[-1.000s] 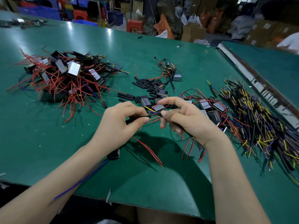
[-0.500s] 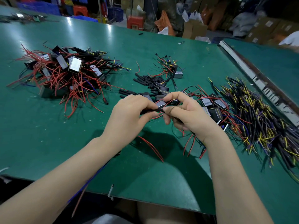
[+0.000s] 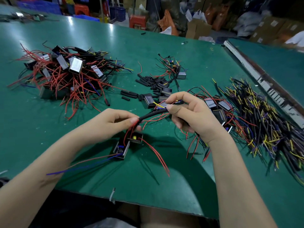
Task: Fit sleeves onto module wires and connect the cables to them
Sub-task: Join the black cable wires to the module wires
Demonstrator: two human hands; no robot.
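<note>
Table top (image 3: 49, 142): smooth green covering, slight sheen under the lamps. Sleeve (image 3: 153, 113): matt black tubing; modules (image 3: 75, 65) show glossy, reflective faces. Boxes (image 3: 197, 29) behind: plain brown cardboard.

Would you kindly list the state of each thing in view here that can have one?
Left hand: pinches the sleeve's lower end.
Right hand: pinches the sleeve's upper end.
Black sleeve: held between both hands, bent, red wires leaving its lower end.
Module: hanging below the left hand, open side up.
Loose sleeves: lying scattered on the table.
Cable bundle: lying in a heap, untouched.
Module pile: heaped, wires tangled.
</note>
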